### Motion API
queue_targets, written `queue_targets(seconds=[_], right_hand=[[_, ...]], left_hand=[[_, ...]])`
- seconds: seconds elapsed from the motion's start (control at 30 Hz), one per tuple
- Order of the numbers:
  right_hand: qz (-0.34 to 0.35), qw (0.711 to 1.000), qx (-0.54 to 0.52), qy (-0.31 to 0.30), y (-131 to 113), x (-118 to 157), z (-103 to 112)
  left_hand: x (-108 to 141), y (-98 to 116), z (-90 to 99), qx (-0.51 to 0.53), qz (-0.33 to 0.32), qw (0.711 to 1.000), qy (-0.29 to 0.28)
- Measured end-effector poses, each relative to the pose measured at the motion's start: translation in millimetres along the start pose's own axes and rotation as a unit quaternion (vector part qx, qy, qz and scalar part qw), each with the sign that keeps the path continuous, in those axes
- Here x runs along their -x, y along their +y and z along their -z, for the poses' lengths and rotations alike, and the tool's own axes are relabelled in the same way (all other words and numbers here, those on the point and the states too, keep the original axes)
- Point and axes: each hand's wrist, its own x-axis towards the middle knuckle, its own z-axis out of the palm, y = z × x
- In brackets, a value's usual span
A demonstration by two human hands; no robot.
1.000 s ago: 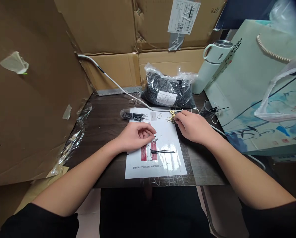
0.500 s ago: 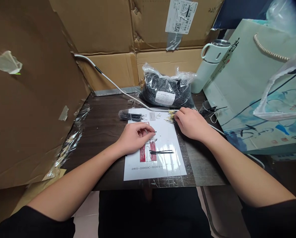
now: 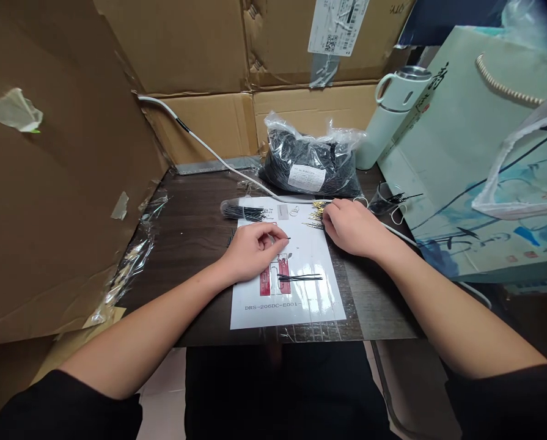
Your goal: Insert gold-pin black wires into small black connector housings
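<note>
My left hand (image 3: 255,250) is over the left part of a white printed sheet (image 3: 310,299), thumb and forefinger pinched on a thin black stick whose tip shows. At the sheet's upper right, my right hand (image 3: 350,226) has its fingers together at a pile of gold-tipped pieces (image 3: 318,209); what the fingertips hold, if anything, is hidden. Several thin black sticks (image 3: 301,277) lie across the sheet beside a red printed figure (image 3: 264,282). A clear tube of black sticks (image 3: 242,211) rests on its side at the sheet's upper left.
Behind the sheet sits a plastic bag of black sticks (image 3: 310,162), with a white cable (image 3: 209,154) running in front. At the right are a pale bottle (image 3: 390,116), a clear cup (image 3: 381,200) with black sticks and a paper bag (image 3: 461,140). Cardboard walls (image 3: 181,49) stand behind and left.
The view has shifted slightly. My left hand has turned a little, still pinching the black stick. My right hand remains at the gold-tipped pile.
</note>
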Motion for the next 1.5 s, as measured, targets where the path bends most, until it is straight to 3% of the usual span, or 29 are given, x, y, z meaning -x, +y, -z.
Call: queue_targets(seconds=[0.1, 0.2, 0.3, 0.37, 0.6, 0.93, 1.5], right_hand=[[0.002, 1.000, -0.020, 0.017, 0, 2, 2], [0.017, 0.993, -0.105, 0.050, -9, 8, 10], [0.084, 0.957, -0.273, 0.057, -22, 16, 21], [0.109, 0.940, -0.316, 0.070, -29, 20, 26], [0.097, 0.929, -0.326, 0.147, -34, 22, 31], [0.125, 0.926, -0.314, 0.168, -35, 21, 28], [0.098, 0.925, -0.339, 0.138, -36, 23, 29]], left_hand=[[0, -2, -0.2, 0.005, -0.002, 1.000, -0.001], [0, -3, -0.8, 0.023, -0.003, 1.000, 0.013], [-1, -3, -1.3, 0.045, -0.001, 0.999, 0.027], [-1, -3, -1.3, 0.053, 0.000, 0.998, 0.031], [-1, -5, -0.6, 0.042, -0.018, 0.998, 0.035], [-1, -3, 0.1, 0.039, -0.035, 0.998, 0.030], [1, 3, 0.4, 0.033, -0.045, 0.998, 0.021]])
